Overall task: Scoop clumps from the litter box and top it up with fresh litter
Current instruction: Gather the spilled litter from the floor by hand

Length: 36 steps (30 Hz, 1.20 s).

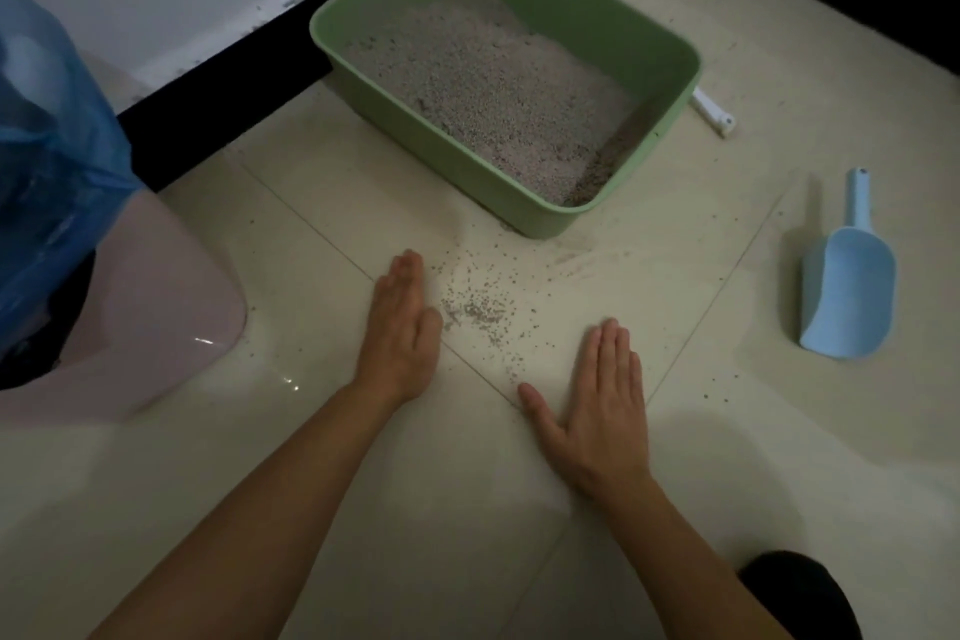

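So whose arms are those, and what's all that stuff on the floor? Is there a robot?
No robot, just a person. The camera sits on their head looking down, so you see their own arms. The left hand and right hand rest, fingers straight, on the floor, either side of spilled litter grains, holding nothing. Beyond them is a green litter box with litter inside. A blue scoop lies untouched on the right. A pink bin with a blue bag stands on the left.
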Motion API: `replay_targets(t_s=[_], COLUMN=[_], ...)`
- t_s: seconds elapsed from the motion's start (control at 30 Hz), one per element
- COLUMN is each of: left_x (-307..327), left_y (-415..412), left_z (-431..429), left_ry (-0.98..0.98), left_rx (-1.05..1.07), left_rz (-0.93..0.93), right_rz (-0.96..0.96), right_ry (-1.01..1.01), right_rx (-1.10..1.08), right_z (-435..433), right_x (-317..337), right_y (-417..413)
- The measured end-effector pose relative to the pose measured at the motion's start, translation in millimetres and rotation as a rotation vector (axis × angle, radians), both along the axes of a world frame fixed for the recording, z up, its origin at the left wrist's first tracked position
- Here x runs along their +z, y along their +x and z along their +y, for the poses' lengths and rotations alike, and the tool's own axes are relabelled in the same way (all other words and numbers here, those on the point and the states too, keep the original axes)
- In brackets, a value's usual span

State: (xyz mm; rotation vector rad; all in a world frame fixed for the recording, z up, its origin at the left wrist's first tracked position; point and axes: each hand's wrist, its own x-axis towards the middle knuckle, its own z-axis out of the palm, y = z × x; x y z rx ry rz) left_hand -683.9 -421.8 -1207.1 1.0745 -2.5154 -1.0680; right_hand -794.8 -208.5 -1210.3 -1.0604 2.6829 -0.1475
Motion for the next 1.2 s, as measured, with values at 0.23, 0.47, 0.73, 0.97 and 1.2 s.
replay_targets(t_s=[0.23, 0.47, 0.73, 0.97, 1.2], left_x=[12, 15, 0, 2, 13], left_y=[-6, 47, 73, 11, -18], left_z=[21, -30, -51, -47, 26], left_ry=[0.287, 0.081, -0.022, 0.088, 0.390], left_rx=[-0.044, 0.423, 0.474, 0.153, -0.048], left_rz=[0.260, 0.328, 0.198, 0.180, 0.300], right_rz=[-0.057, -0.069, -0.075, -0.202, -0.055], right_ry=[-0.049, -0.193, -0.130, -0.212, -0.092], right_rx=[0.373, 0.728, 0.829, 0.879, 0.212], right_z=[-42, -127, -150, -75, -47], right_x=[3, 1, -3, 3, 6], right_y=[-5, -58, -58, -22, -103])
